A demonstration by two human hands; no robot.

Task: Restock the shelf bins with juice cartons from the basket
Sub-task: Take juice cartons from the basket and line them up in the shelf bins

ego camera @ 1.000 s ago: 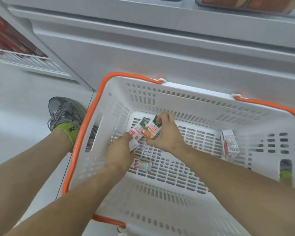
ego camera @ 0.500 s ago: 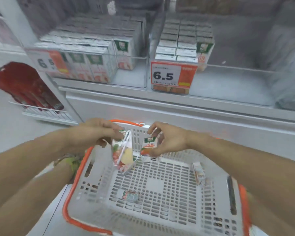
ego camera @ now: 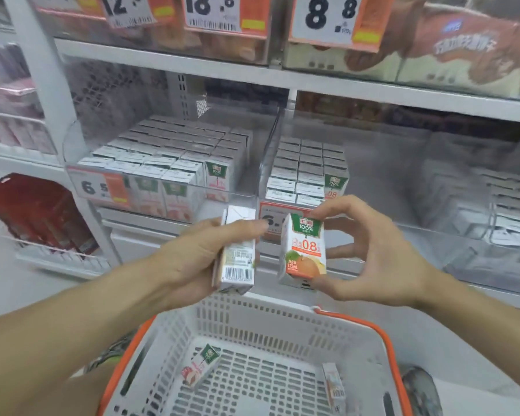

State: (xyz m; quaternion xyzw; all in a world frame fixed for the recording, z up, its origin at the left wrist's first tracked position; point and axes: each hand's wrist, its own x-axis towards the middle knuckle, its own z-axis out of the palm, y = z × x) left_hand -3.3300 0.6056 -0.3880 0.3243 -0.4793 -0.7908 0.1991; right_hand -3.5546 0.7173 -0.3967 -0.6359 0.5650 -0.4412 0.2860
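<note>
My left hand (ego camera: 198, 253) grips a small juice carton (ego camera: 237, 265) with its barcode side toward me. My right hand (ego camera: 370, 250) pinches an orange-juice carton (ego camera: 305, 247) upright by its top and bottom. Both cartons hang above the far rim of the white basket (ego camera: 282, 313) with orange handles. Two more cartons lie in the basket, one at the left (ego camera: 200, 366) and one at the right (ego camera: 333, 382). Ahead, a clear left shelf bin (ego camera: 240, 195) and a middle shelf bin (ego camera: 263, 163) hold rows of the same cartons.
A price tag (ego camera: 102, 187) fronts the left bin and another price tag (ego camera: 272, 216) sits behind my hands. A clear bin (ego camera: 463, 181) at the right holds blurred packs. Red packets (ego camera: 33, 211) stand at the far left. The upper shelf (ego camera: 282, 76) carries snack boxes.
Both hands lifted a carton each out of the basket and raised them to bin height. My view tilted up from the basket to the shelf.
</note>
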